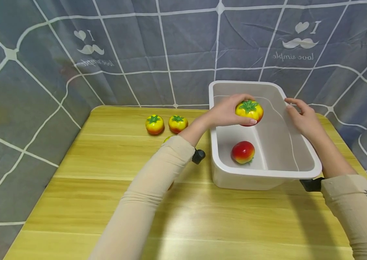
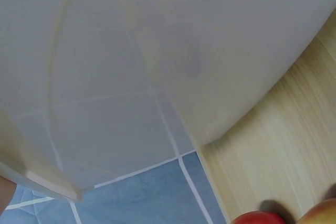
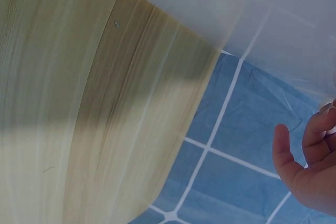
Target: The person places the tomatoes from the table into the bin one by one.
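In the head view my left hand (image 1: 227, 110) holds a glossy yellow-and-red tomato (image 1: 249, 110) with a green leafy top, thumb and fingers around its sides. The tomato is over the opening of a white plastic bin (image 1: 235, 181). Inside, on the bin's floor, lies a red tomato (image 1: 243, 152) with its leaves turned down. My right hand (image 1: 307, 119) grips the bin's right rim, fingertips at the edge; several of its curled fingers (image 3: 315, 142) show in the right wrist view. The left wrist view shows the bin's outer wall (image 2: 131, 66), not the left hand.
Two more tomatoes, one on the left (image 1: 154, 124) and one on the right (image 1: 178, 124), sit left of the bin on the wooden table (image 1: 105, 151). Others are mostly hidden by my left forearm. A grey checked curtain (image 1: 190, 43) hangs behind and beside the table.
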A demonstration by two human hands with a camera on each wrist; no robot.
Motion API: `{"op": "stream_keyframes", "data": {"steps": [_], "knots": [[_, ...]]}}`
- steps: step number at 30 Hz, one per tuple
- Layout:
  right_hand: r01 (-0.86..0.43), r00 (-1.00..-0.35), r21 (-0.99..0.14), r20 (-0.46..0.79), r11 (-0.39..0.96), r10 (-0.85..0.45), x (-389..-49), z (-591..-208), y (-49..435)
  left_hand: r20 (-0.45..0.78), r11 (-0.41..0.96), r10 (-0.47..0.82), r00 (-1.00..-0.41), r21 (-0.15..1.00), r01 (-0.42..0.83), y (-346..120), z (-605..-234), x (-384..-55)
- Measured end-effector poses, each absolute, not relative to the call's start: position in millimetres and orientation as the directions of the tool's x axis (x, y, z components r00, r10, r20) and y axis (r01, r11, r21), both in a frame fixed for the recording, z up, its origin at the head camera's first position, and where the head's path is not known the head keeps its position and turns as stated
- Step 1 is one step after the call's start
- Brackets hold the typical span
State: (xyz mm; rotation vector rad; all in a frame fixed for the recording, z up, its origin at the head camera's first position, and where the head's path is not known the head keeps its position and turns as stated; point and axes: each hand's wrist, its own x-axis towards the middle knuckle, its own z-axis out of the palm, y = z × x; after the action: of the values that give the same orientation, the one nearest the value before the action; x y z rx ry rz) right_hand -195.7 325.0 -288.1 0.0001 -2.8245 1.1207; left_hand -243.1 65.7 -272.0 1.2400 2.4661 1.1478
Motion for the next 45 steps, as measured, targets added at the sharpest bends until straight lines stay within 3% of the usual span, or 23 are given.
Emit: {"op": "stream_keyframes", "data": {"steps": [19, 30, 36, 45], "knots": [[-0.037, -0.995, -0.690, 0.096, 0.723, 0.040, -193.6, -285.1, 324.4, 0.169, 0.415, 0.762, -0.625, 0.613, 0.672, 63.8, -268.3, -241.2], [-0.026, -0.996, -0.697, 0.083, 0.717, 0.044, -190.0, -286.2, 321.6, 0.239, 0.316, 0.748, -0.619, 0.692, 0.649, 55.4, -270.0, -237.9], [-0.025, -0.995, -0.700, 0.083, 0.714, 0.046, -189.6, -287.5, 321.4, 0.290, 0.264, 0.756, -0.586, 0.684, 0.680, 31.0, -270.9, -233.5], [-0.040, -0.994, -0.701, 0.100, 0.712, 0.043, -192.7, -288.1, 322.9, 0.247, 0.342, 0.722, -0.646, 0.684, 0.645, -31.7, -273.7, -218.1]]}}
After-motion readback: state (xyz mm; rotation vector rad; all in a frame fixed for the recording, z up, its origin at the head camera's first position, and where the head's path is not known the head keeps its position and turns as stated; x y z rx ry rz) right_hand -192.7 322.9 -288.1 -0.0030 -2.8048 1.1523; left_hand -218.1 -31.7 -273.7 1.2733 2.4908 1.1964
